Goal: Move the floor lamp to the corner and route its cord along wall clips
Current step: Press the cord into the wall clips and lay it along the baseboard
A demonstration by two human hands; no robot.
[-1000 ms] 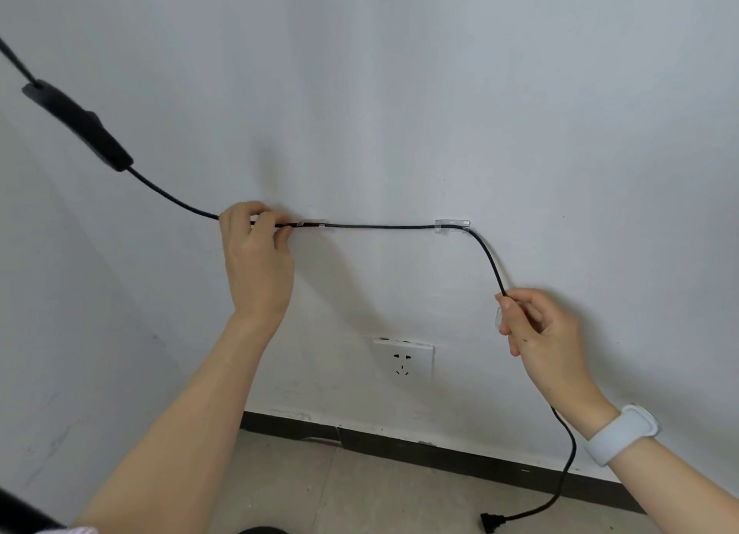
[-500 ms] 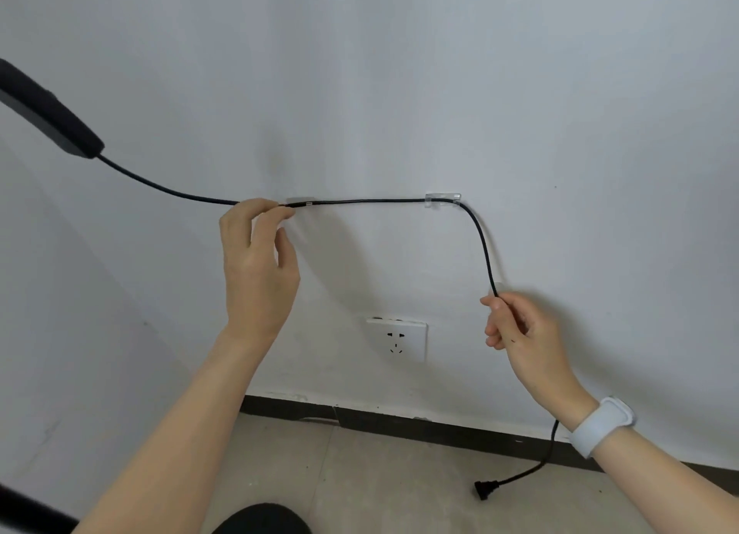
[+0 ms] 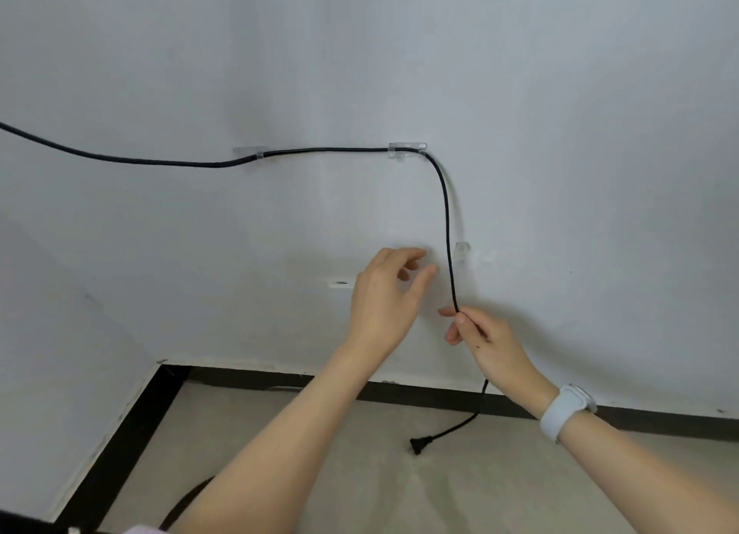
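Note:
The black lamp cord (image 3: 328, 150) runs along the white wall through two clear clips, a left clip (image 3: 251, 152) and a right clip (image 3: 407, 148), then bends down. A third clear clip (image 3: 461, 252) sits on the wall just right of the hanging cord, with no cord in it. My right hand (image 3: 486, 339) pinches the cord below that clip. My left hand (image 3: 390, 293) hovers with fingers apart, just left of the cord, holding nothing. The plug (image 3: 420, 444) dangles above the floor. The lamp itself is out of view.
A wall socket (image 3: 340, 283) is mostly hidden behind my left hand. A black skirting board (image 3: 432, 396) runs along the wall foot and around the corner at the left. The floor (image 3: 360, 465) is beige. A white band is on my right wrist.
My left hand has let go of the cord by the left clip and moved right and down, close to the hanging cord. The view has shifted down; the inline switch has left the frame.

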